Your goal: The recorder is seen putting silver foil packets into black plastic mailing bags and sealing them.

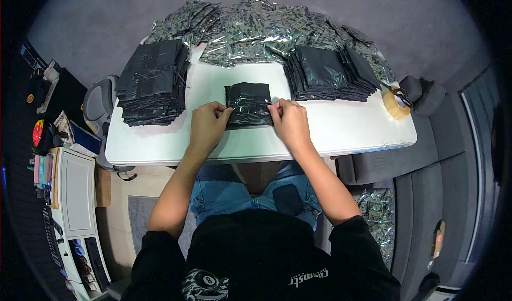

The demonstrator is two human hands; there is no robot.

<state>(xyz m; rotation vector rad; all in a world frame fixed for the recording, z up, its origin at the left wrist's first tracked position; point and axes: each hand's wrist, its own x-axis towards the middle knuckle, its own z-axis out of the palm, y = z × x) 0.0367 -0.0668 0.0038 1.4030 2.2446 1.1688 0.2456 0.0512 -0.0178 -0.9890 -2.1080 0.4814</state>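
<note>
The left hand's fingers (223,109) pinch shut on the left edge of a black bag (248,105), and the right hand's fingers (276,108) pinch its right edge, so the bag lies stretched between them, its long axis roughly left to right, flat on the white worktop (341,127) just ahead of the person. Both hands sit equally near it. The left hand (208,124) and right hand (290,122) rest knuckles up, wrists low, forearms angling in from the lower edge. A black stack (152,82) stands to the left, another stack (328,71) to the right, shiny patterned packets (256,29) behind, a tape roll (396,102) far right
</note>
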